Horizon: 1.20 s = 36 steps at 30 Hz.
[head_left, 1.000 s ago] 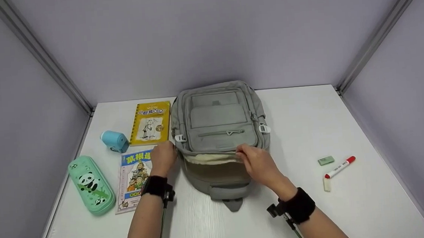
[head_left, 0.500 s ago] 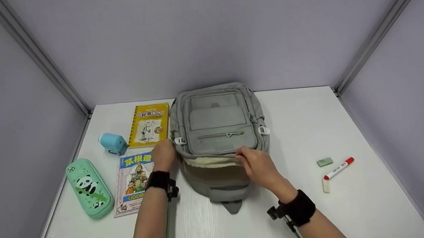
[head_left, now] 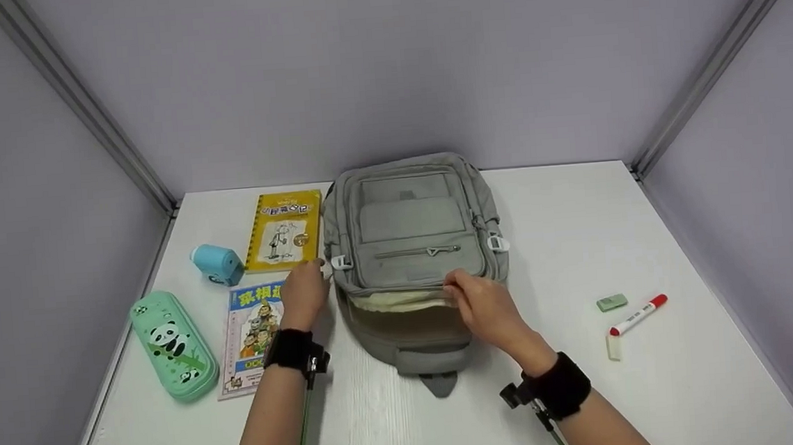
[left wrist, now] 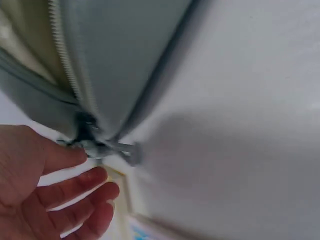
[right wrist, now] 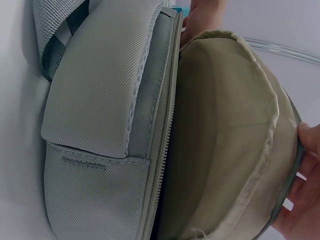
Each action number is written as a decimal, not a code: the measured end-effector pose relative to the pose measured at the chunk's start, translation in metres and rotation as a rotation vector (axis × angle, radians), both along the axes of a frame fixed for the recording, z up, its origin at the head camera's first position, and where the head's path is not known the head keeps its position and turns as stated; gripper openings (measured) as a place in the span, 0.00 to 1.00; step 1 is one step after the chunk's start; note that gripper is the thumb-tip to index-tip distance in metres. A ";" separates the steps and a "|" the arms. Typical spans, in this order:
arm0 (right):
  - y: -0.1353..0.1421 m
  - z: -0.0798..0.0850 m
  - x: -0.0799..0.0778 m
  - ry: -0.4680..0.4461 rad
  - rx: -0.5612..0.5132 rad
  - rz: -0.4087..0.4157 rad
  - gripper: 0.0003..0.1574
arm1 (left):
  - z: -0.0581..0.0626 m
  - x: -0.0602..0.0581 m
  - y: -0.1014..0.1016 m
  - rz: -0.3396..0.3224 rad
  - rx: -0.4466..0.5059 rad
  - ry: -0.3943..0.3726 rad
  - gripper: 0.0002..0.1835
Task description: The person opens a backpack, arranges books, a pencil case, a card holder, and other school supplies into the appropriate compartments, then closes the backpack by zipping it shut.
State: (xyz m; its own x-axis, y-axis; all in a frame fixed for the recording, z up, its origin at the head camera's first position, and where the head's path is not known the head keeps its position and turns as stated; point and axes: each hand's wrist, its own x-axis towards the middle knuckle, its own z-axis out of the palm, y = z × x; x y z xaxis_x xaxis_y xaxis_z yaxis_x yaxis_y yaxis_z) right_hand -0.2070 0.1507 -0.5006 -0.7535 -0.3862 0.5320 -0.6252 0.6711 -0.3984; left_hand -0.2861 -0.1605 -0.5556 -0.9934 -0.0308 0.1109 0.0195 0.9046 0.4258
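Observation:
A grey backpack [head_left: 410, 211] lies on the white table, its main compartment unzipped at the near end, with a cream lining inside. My right hand [head_left: 490, 307] pinches the front panel's rim and holds the mouth apart; the right wrist view shows this hand [right wrist: 307, 182] at the panel's zippered edge. Beside the left corner of the opening is my left hand [head_left: 304, 295]. In the left wrist view that hand [left wrist: 60, 195] has its thumb tip at the zipper end and strap hardware [left wrist: 95, 145], with a gap between thumb and loosely bent fingers.
Left of the bag lie a yellow spiral notebook [head_left: 284, 230], a comic-covered book [head_left: 254, 330], a blue pencil sharpener [head_left: 218, 263] and a green panda pencil case [head_left: 175, 346]. At right are a red-capped marker [head_left: 639, 315], a green eraser [head_left: 611, 302] and a pale eraser [head_left: 613, 348].
My left hand's fingers have loosened and come slightly away from the bag's left corner. My right hand keeps holding the rim in the same place.

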 end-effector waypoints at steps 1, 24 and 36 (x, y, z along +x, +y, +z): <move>0.000 0.000 0.000 0.006 0.000 0.001 0.03 | 0.005 0.004 0.002 0.005 0.005 0.029 0.13; -0.007 0.006 0.009 0.050 0.060 0.042 0.03 | 0.030 0.077 0.077 -0.544 -0.042 0.360 0.09; 0.028 0.034 -0.018 0.225 -0.015 0.207 0.27 | 0.076 0.050 0.068 -0.538 0.100 0.426 0.11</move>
